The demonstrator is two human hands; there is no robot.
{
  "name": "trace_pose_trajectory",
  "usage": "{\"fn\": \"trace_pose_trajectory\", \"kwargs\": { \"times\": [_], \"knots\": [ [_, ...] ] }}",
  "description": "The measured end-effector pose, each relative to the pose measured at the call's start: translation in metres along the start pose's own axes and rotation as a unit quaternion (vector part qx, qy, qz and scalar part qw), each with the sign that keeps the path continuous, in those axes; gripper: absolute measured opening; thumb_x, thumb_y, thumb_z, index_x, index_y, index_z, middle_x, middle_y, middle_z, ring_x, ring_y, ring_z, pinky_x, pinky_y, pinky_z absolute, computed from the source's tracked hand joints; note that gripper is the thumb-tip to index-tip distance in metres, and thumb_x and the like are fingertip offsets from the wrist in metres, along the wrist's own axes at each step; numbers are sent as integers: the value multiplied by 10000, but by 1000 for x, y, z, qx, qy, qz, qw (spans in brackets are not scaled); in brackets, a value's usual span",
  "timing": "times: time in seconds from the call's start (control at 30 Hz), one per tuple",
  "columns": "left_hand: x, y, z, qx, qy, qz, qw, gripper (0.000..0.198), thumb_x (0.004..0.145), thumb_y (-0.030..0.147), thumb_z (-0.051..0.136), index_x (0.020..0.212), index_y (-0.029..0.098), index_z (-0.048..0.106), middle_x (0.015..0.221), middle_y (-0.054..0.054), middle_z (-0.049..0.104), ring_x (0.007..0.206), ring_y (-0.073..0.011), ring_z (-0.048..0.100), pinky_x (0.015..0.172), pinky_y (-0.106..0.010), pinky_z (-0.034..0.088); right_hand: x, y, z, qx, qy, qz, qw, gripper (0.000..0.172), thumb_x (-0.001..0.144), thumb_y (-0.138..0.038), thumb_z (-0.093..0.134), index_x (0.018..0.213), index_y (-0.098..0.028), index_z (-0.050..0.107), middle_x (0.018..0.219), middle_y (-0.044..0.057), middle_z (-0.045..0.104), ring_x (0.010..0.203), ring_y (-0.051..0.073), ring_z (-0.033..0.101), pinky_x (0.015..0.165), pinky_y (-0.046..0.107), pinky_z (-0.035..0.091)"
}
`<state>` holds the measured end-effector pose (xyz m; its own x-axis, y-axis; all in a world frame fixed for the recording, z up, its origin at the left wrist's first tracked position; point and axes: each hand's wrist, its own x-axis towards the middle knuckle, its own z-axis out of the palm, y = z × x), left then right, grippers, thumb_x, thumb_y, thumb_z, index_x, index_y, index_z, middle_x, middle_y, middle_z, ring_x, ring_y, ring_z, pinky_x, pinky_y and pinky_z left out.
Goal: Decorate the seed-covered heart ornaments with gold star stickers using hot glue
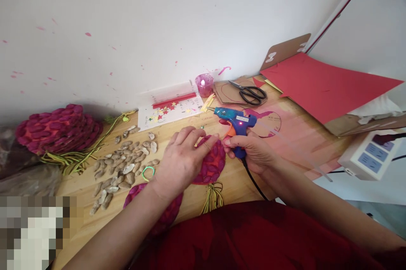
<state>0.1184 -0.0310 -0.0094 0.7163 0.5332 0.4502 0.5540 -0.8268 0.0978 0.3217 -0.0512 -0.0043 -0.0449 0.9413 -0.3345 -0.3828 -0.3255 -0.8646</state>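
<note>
My left hand lies over a round pink-and-red flower piece made of painted seed shells, fingers curled and pressing on its top edge. My right hand grips a blue hot glue gun by its handle; a red light glows on it and its nozzle points left, just above the flower piece. A clear glue stick sticks out behind the gun. Yellow-green strings hang from the flower's lower edge. Another pink piece lies partly under my left forearm.
Loose pale seed shells and a green rubber band lie left of my hands. A pile of finished pink flowers sits far left. Scissors, a pink cup, a star sticker sheet, red paper and a power strip stand behind and right.
</note>
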Motion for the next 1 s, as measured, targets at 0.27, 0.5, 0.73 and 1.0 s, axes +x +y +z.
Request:
{"fn": "trace_pose_trajectory", "kwargs": {
  "times": [0.27, 0.5, 0.73, 1.0],
  "knots": [
    [8, -55, 2, -36, 52, -161, 985, 182, 965, 267, 618, 817, 180, 681, 803, -45, 683, 817, -202, 611, 785, -340, 502, 4, 4, -11, -18, 45, -34, 998, 261, 663, -329, 862, 634, -191, 643, 573, -9, 616, 510, 114, 511, 461, 255, 383],
    [27, -122, 26, -85, 17, -306, 948, 345, 848, 86, 551, 1136, 167, 723, 1010, -66, 747, 813, -175, 664, 820, -313, 533, 10, 15, -19, -19, 49, -15, 999, 212, 651, -311, 852, 684, -163, 703, 740, 70, 724, 630, 165, 641, 475, 248, 413],
    [42, -126, 46, -68, -25, -254, 965, 295, 889, 139, 546, 1040, 170, 798, 1059, -106, 733, 980, -233, 673, 956, -378, 529, 10, 19, -19, -25, 50, -18, 998, 234, 661, -321, 852, 712, -175, 677, 688, 54, 716, 569, 159, 625, 462, 251, 424],
    [24, -118, 47, -30, -40, -203, 978, 337, 911, 98, 470, 1025, 157, 781, 1055, -120, 716, 1007, -235, 663, 936, -375, 539, 11, 22, -21, -20, 40, -16, 999, 240, 698, -317, 839, 759, -188, 645, 660, 27, 697, 559, 143, 607, 470, 244, 428]
  ]
}}
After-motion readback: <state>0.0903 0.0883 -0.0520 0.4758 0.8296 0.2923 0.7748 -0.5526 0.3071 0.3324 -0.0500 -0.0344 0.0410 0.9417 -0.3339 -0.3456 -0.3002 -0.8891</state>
